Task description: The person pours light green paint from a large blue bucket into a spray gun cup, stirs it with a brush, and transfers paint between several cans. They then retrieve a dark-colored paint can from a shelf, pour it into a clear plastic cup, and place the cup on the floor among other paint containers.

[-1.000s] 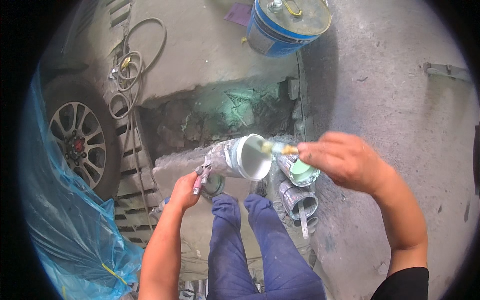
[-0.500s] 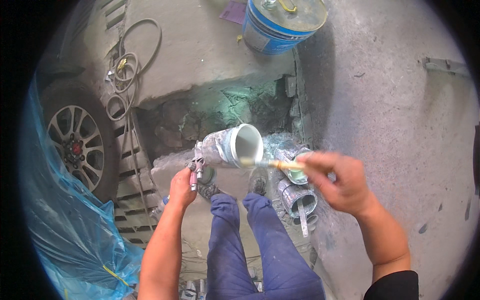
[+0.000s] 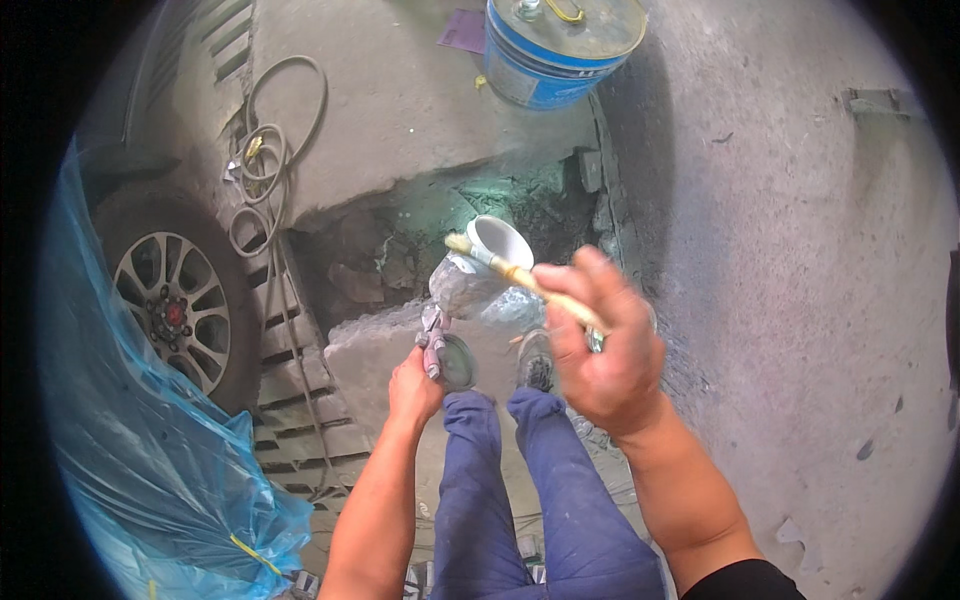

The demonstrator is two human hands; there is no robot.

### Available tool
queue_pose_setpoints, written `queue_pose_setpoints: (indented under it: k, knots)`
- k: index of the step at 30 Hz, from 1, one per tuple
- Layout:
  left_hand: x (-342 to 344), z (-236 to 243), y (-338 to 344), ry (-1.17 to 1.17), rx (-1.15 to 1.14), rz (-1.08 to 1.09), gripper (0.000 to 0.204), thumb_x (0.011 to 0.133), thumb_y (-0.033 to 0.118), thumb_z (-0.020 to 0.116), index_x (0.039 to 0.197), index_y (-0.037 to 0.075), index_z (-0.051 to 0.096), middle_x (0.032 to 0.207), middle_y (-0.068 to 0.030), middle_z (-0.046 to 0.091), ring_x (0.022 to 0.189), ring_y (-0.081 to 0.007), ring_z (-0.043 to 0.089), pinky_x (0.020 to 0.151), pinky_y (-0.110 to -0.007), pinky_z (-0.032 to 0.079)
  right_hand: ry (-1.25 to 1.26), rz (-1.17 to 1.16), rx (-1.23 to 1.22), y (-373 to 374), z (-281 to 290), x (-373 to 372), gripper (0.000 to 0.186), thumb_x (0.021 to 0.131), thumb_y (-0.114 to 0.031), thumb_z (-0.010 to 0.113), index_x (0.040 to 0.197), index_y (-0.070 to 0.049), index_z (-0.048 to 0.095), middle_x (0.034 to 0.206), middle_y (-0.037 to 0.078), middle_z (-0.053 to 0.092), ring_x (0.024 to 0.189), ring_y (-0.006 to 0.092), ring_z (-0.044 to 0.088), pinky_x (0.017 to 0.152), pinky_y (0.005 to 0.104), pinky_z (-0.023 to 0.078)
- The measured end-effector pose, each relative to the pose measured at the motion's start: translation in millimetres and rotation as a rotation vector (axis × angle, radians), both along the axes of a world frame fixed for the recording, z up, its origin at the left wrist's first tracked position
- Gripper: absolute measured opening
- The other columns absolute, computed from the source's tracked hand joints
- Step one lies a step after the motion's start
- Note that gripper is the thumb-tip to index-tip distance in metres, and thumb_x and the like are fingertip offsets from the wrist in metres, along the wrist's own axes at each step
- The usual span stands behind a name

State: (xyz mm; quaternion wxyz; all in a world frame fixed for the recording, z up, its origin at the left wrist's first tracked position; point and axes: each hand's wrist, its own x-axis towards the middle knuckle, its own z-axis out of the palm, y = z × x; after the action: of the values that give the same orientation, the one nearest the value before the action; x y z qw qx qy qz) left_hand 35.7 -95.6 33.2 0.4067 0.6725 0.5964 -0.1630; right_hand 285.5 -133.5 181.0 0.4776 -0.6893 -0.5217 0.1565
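Note:
My left hand (image 3: 412, 388) grips a pinkish spray gun (image 3: 434, 340) whose paint-smeared cup (image 3: 500, 243) tilts, its white mouth turned up and to the right. Across the near side of that mouth lies a paintbrush (image 3: 525, 278) with a pale wooden handle. Its handle is pinched in my right hand (image 3: 608, 350), which is partly blurred. The bristles are beside the cup's left rim; whether they touch it I cannot tell. My right hand hides most of the paint cans below it.
At left stand a car wheel (image 3: 172, 315) and blue plastic sheeting (image 3: 170, 470). A coiled hose (image 3: 290, 150) runs along the slotted floor. Ahead lies a broken pit (image 3: 370, 255) with rubble, and beyond it a blue drum (image 3: 555, 75). A round greenish disc (image 3: 457, 362) lies by my feet.
The spray gun and cup have moved right and away from me. My right hand has come left, and the brush now slants across the cup instead of lying nearly level before its mouth.

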Motion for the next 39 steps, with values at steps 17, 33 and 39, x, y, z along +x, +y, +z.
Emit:
queue_pose_setpoints:
  k: [17, 33, 39]
  knots:
    - [-17, 4, 21, -0.186, -0.417, 0.176, 0.015, 0.085, 0.014, 0.066, 0.083, 0.005, 0.054, 0.07, -0.0028, 0.055, 0.059, -0.0122, 0.05, 0.054, -0.031, 0.041, 0.044, -0.191, -0.212, -26, -19, 15, 0.04, 0.092, -0.002, 0.056, 0.129, 0.004, 0.041, 0.107, 0.015, 0.069, 0.094, 0.0249, 0.069, 0.088, 0.0352, 0.052]
    - [-14, 31, 45, -0.257, -0.944, 0.357, 0.016, 0.087, 0.019, 0.069, 0.081, 0.008, 0.059, 0.063, -0.0009, 0.052, 0.053, -0.0115, 0.046, 0.046, -0.027, 0.032, 0.534, -0.283, -0.216, -17, -43, 56, 0.044, 0.092, -0.004, 0.055, 0.132, 0.004, 0.038, 0.107, 0.012, 0.068, 0.081, 0.0134, 0.061, 0.076, 0.0269, 0.051]
    - [-25, 24, 45, -0.302, -1.007, 0.35, 0.018, 0.086, 0.022, 0.071, 0.082, 0.009, 0.059, 0.065, 0.0003, 0.052, 0.055, -0.0111, 0.046, 0.048, -0.026, 0.032, 0.884, -0.195, -0.172, -9, -14, 49, 0.047, 0.092, -0.005, 0.055, 0.133, 0.004, 0.035, 0.107, 0.015, 0.067, 0.076, 0.0099, 0.06, 0.07, 0.0226, 0.05]
